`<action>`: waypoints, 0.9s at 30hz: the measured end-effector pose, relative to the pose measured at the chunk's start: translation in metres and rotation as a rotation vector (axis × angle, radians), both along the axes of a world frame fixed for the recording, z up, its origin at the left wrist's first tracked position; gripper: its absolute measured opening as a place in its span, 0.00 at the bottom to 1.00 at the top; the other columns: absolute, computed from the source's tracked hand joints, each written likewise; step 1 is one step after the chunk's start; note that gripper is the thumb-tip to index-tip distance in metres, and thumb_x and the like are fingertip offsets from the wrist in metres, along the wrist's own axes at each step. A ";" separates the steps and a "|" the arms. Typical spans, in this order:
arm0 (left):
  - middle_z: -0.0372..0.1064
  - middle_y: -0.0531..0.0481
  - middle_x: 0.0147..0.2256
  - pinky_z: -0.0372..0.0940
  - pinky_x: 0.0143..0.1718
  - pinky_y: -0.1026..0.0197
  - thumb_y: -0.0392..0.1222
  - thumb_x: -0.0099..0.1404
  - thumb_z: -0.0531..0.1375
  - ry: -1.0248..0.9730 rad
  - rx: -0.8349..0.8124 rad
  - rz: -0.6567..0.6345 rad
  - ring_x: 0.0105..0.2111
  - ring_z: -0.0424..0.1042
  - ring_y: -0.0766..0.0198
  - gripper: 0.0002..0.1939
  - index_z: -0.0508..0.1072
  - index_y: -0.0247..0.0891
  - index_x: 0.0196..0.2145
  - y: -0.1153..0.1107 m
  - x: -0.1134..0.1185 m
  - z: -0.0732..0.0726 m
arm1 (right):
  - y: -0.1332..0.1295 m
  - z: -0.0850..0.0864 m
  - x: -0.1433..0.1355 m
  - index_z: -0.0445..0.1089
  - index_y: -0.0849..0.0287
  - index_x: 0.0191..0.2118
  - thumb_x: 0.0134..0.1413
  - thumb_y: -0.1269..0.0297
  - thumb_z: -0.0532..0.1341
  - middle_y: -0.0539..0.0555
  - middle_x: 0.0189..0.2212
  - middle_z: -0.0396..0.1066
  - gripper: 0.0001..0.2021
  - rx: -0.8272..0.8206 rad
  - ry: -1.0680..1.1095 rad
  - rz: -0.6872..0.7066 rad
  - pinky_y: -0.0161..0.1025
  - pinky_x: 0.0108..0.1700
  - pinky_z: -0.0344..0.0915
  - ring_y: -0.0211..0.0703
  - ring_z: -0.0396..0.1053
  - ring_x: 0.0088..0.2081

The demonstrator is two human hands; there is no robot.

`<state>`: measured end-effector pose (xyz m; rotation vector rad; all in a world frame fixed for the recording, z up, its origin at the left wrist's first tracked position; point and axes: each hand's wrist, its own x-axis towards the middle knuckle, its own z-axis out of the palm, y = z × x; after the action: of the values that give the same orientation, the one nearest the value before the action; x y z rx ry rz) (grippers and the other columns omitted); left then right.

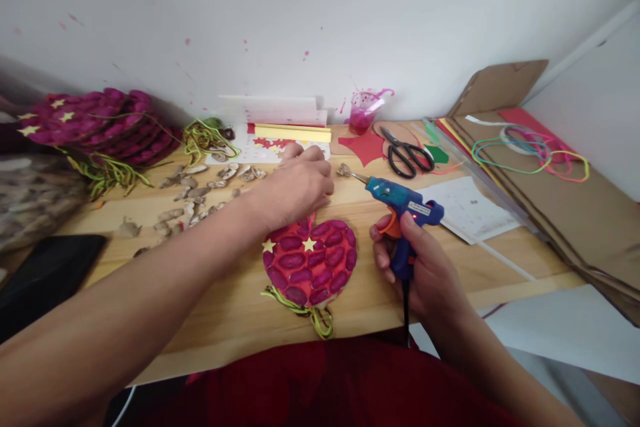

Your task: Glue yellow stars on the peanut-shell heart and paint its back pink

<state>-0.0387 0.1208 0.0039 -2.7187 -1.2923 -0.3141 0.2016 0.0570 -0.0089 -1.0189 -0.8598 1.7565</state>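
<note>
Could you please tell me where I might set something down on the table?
Bare table shows between the left forearm, the heart-shaped piece and the front edge. A smaller patch lies between the right hand and the white strip. It is crowded toward the wall, with scissors and a plastic cup, and at left, with shells and stacked heart pieces.

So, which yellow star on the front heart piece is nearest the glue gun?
The right star, upper middle on the heart piece; the other star sits at its left edge, farther away.
</note>
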 end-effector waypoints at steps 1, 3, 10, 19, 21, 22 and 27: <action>0.75 0.46 0.33 0.51 0.48 0.45 0.40 0.71 0.62 0.014 0.007 -0.010 0.46 0.65 0.50 0.15 0.76 0.38 0.25 -0.001 0.000 0.001 | 0.000 0.000 0.000 0.76 0.58 0.33 0.53 0.42 0.71 0.48 0.24 0.73 0.21 -0.004 -0.005 0.001 0.27 0.14 0.56 0.30 0.64 0.17; 0.74 0.45 0.31 0.51 0.48 0.44 0.38 0.72 0.61 0.029 0.020 -0.027 0.45 0.64 0.51 0.17 0.75 0.37 0.24 -0.003 0.001 0.002 | 0.000 0.000 0.000 0.76 0.58 0.33 0.53 0.42 0.71 0.48 0.24 0.73 0.22 -0.010 -0.013 -0.001 0.27 0.14 0.56 0.31 0.64 0.17; 0.72 0.44 0.31 0.52 0.48 0.45 0.34 0.72 0.60 0.072 0.021 -0.050 0.42 0.65 0.51 0.18 0.72 0.36 0.23 -0.006 0.006 0.007 | -0.001 0.002 0.000 0.76 0.58 0.33 0.52 0.42 0.72 0.48 0.22 0.72 0.22 -0.015 -0.037 0.002 0.27 0.15 0.56 0.32 0.65 0.18; 0.79 0.43 0.34 0.58 0.51 0.43 0.38 0.69 0.59 -0.147 -0.047 0.174 0.44 0.71 0.49 0.13 0.80 0.37 0.29 -0.012 0.001 0.008 | -0.001 0.002 -0.001 0.76 0.58 0.33 0.52 0.42 0.72 0.49 0.26 0.73 0.21 -0.001 -0.035 -0.002 0.27 0.15 0.56 0.31 0.65 0.19; 0.80 0.44 0.34 0.60 0.51 0.44 0.38 0.66 0.60 -0.246 -0.117 0.263 0.43 0.73 0.50 0.10 0.81 0.37 0.30 -0.017 -0.003 0.012 | -0.001 0.001 -0.001 0.76 0.59 0.33 0.52 0.43 0.72 0.49 0.27 0.73 0.21 0.008 -0.030 -0.016 0.27 0.14 0.57 0.30 0.65 0.18; 0.80 0.44 0.34 0.62 0.50 0.46 0.38 0.65 0.61 -0.309 -0.165 0.311 0.42 0.74 0.51 0.09 0.81 0.38 0.30 -0.020 -0.005 0.016 | -0.001 0.001 -0.002 0.76 0.59 0.33 0.51 0.43 0.72 0.49 0.28 0.73 0.21 0.014 -0.029 -0.023 0.27 0.14 0.57 0.30 0.64 0.18; 0.78 0.51 0.29 0.66 0.35 0.60 0.49 0.64 0.64 -0.670 -0.438 0.525 0.30 0.73 0.61 0.11 0.82 0.40 0.33 -0.051 -0.027 0.033 | -0.002 0.003 0.001 0.76 0.58 0.33 0.48 0.40 0.73 0.50 0.28 0.74 0.23 0.025 -0.102 0.001 0.28 0.15 0.56 0.31 0.64 0.18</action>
<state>-0.0656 0.0694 0.0366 -2.5104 -2.4286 -1.0409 0.2029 0.0552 -0.0059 -1.0998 -0.9439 1.7026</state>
